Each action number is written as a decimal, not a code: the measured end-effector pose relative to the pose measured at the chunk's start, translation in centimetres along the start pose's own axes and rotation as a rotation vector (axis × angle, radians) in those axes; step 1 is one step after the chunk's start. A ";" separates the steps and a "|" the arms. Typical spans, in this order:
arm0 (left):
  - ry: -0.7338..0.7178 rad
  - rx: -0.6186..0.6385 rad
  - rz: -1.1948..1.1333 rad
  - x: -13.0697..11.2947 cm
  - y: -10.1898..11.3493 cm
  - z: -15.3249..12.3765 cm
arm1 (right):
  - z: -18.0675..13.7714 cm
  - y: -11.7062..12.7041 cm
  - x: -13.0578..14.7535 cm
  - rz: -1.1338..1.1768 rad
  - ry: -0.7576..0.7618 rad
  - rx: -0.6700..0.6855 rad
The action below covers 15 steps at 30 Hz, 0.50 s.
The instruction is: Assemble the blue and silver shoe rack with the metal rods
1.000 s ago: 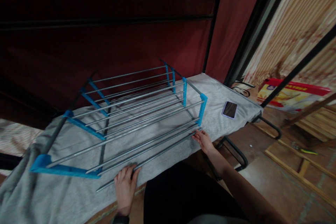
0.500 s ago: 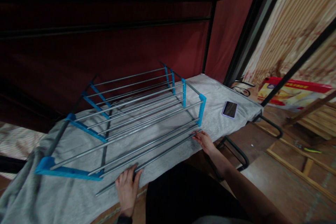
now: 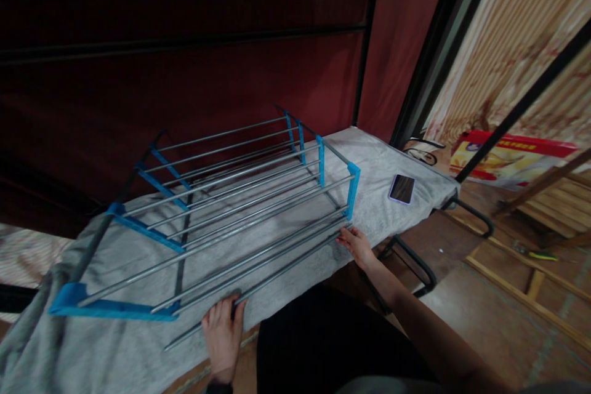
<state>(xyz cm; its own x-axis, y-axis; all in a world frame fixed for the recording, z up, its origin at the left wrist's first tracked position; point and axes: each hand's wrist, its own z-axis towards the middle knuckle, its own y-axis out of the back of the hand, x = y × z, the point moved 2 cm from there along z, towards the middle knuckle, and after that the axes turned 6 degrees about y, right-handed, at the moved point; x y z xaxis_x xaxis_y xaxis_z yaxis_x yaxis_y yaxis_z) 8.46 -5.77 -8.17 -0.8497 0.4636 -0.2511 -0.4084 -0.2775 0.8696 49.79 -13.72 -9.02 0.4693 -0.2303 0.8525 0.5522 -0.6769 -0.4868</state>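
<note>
A rack of grey metal rods joined by blue plastic brackets (image 3: 138,235) lies on a grey cloth (image 3: 295,209). Along its near side, apart from the brackets at the left end, runs a loose metal rod (image 3: 277,274). My left hand (image 3: 223,330) is closed around this rod toward its left part, with the free tip sticking out past the fingers. Near the rod's right end, my right hand (image 3: 356,245) pinches it just below the front right blue bracket (image 3: 353,192). Where exactly the right end of the rod meets the bracket is hard to make out.
A phone (image 3: 401,189) lies on the cloth to the right. Beyond are a red and yellow box (image 3: 512,157), wooden frame pieces (image 3: 503,286) on the floor and dark metal tubing (image 3: 418,265) by the bench edge. A dark red panel (image 3: 207,86) stands behind the rack.
The view has shifted slightly, so the scene sits a little further left. Both hands keep their hold on the loose rod, with hardly any movement.
</note>
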 end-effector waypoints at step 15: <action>-0.064 0.004 0.077 0.2 -0.3 0.0 | -0.3 -0.4 0.5 0.028 0.004 -0.004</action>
<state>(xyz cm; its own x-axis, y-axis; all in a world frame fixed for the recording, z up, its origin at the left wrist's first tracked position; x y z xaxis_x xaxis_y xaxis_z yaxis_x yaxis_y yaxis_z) 8.40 -5.60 -8.45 -0.8557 0.4935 -0.1556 -0.3409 -0.3114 0.8870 49.60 -13.82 -8.32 0.4814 -0.2521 0.8395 0.5364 -0.6727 -0.5096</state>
